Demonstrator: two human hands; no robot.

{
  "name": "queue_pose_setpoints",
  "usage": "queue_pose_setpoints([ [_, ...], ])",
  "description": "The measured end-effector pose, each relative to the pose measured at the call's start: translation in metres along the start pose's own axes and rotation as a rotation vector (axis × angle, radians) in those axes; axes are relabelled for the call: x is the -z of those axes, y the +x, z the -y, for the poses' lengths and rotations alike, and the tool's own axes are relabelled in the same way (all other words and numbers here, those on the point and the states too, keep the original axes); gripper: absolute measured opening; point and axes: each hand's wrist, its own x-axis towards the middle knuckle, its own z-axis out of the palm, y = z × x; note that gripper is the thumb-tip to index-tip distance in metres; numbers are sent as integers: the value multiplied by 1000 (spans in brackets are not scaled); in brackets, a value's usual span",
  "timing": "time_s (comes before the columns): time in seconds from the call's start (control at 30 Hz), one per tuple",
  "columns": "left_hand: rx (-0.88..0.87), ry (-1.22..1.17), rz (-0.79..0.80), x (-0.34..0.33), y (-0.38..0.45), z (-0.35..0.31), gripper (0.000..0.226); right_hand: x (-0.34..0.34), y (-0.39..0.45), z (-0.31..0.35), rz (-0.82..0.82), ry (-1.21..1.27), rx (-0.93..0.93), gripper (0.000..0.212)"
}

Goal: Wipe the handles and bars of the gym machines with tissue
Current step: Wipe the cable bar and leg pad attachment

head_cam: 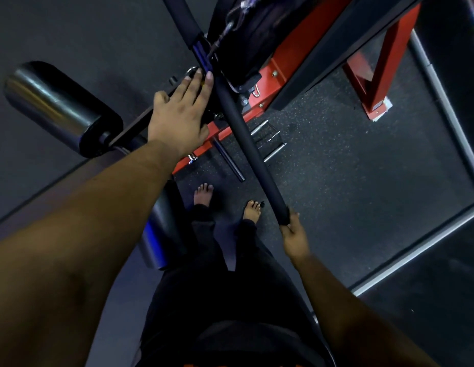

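Wiping looks like the step in hand, w/ the long black padded bar (pixel 241 120) running diagonally from top centre down to lower right, hanging in front of the red machine frame (pixel 291 54). Right hand (pixel 292 234) is curling round the bar's lower end, steadying it. Left hand (pixel 181 115) is reaching out w/ fingers straight & close together, tips by the bar's centre strap; palm is facing down. No tissue is showing in either hand, so can't tell if one sits under the left palm. To do it well, I'd judge: keep the right grip firm so the bar isn't swinging, wrap tissue round the padding & slide along its full length, incl. the end. Both arms are stretching forward, left nearly straight.
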Motion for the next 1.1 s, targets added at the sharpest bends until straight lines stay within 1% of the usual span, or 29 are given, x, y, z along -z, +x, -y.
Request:
queue_pose_setpoints([
  [0.07,0,6,-1,0,1,0,98,-8,0,21,-79,66,101,62],
  [0.13,0,2,0,-1,0,1,98,-10,3,33,-115,94,144,63],
  [0.2,2,-8,2,-2,0,3,100,-4,10,32,-94,8,156,64],
  [0.3,1,-21,5,-3,0,2,101,2,7,18,9,-207,53,68],
  [0.37,3,-25,2,-4,0,3,101,1,0,2,4,-267,-46,63],
  [0.43,2,-25,0,-4,0,3,101,2,-5,-14,-82,-281,-177,55],
  [0.5,3,-25,0,-3,0,3,102,-1,-5,-23,-176,-228,-303,52],
  [0.57,3,-25,0,-2,0,2,102,-10,0,-7,-284,-190,-346,44],
  [0.63,0,-32,5,-1,0,2,103,-24,4,29,-468,12,-383,41],
  [0.67,-1,-30,10,-1,0,3,103,-31,6,51,-577,185,-409,40],
  [0.7,-1,-27,11,0,0,4,103,-36,5,70,-615,304,-375,37],
  [0.73,-2,-30,12,0,0,4,103,-40,4,93,-632,352,-352,33],
  [0.77,-2,-37,15,0,-1,3,102,-44,2,116,-641,366,-294,34],
  [0.8,-3,-47,14,2,-1,3,102,-46,1,133,-587,342,-206,38],
  [0.83,-1,-56,15,2,-2,3,101,-48,5,144,-546,250,-100,44],
  [0.9,-6,-85,18,5,-1,5,100,-46,10,159,-532,111,35,51],
  [0.97,-12,-105,20,6,-2,7,101,-39,12,156,-486,0,76,50],
  [1.0,-16,-112,15,5,-3,7,101,-33,12,148,-465,7,92,47],
  [1.03,-21,-121,8,4,-3,7,102,-26,10,140,-450,96,110,44],
  [1.1,-23,-132,-6,-1,-2,8,103,-9,6,123,-431,447,66,39],
])
